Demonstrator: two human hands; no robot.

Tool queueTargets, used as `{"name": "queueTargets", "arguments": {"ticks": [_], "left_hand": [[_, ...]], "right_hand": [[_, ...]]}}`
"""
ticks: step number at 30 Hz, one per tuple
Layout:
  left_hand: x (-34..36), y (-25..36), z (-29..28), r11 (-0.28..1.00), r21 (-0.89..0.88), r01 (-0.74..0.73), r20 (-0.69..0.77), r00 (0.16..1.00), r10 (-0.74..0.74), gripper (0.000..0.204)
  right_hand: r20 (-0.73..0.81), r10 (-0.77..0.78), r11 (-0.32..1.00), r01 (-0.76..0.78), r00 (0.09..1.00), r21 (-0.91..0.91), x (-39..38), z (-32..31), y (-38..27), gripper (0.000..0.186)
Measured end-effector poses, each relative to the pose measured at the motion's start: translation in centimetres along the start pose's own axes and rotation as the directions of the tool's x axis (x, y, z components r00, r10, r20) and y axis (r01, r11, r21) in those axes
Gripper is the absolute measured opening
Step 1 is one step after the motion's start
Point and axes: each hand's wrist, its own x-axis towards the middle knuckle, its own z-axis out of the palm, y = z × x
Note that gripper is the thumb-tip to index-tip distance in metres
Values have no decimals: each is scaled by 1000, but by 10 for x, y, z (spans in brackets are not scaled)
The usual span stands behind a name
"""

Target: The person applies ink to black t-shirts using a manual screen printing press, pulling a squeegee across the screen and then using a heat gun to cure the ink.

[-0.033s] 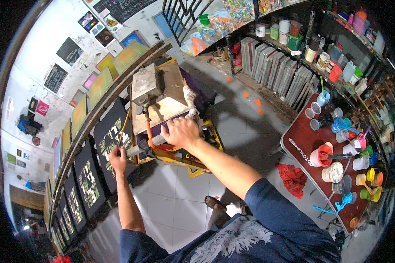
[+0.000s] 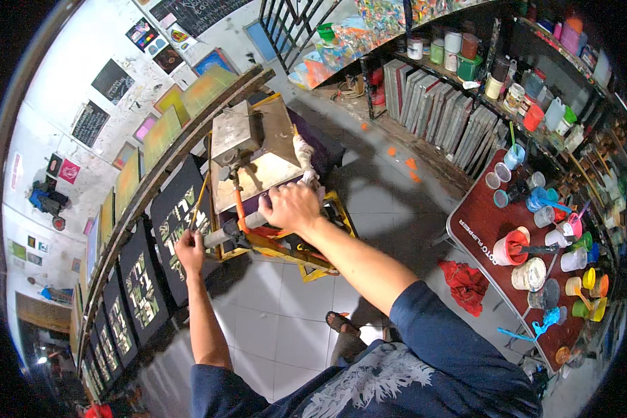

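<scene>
A metal box unit [image 2: 238, 132] sits on a pale square board [image 2: 272, 172], with an orange-sleeved lever [image 2: 240, 209] on its near side. My left hand [image 2: 189, 252] is closed at the lower end of a thin yellow rod [image 2: 202, 194], beside the left end of a grey bar [image 2: 219, 235]. My right hand [image 2: 296, 207] is closed in a fist where a white-wrapped rod [image 2: 304, 155] comes down along the board's right side. Its fingers hide the exact grip. Below both hands is a yellow metal frame [image 2: 292, 254].
Black printed fabric panels [image 2: 141, 285] line a curved wooden rail [image 2: 157, 150] on the left. At right, a red-brown table [image 2: 481, 223] carries several paint pots. A red cloth [image 2: 463, 285] lies on the tiled floor. Behind stand shelves with stacked frames [image 2: 432, 101].
</scene>
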Motion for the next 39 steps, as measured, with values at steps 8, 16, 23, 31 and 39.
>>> {"name": "queueTargets", "arguments": {"ticks": [8,16,23,31,39], "left_hand": [[8,62,36,999,16,35,-19,999,-35,31],[-37,89,13,988,121,92,-88,993,-82,33],[-123,157,-19,982,150,111,-140,986,-90,40],[-211,208,-69,908,123,401,-246,898,-363,32],[-196,136,-82,914,297,277,-431,893,-130,39]], "right_hand": [[149,117,992,-108,982,-65,28,-34,47,49],[165,113,993,-106,980,-51,16,-47,39,39],[143,-91,995,83,986,57,-3,-60,53,29],[31,-368,893,344,929,290,-19,-44,15,27],[-15,-330,875,311,944,370,-10,-4,-28,27]]}}
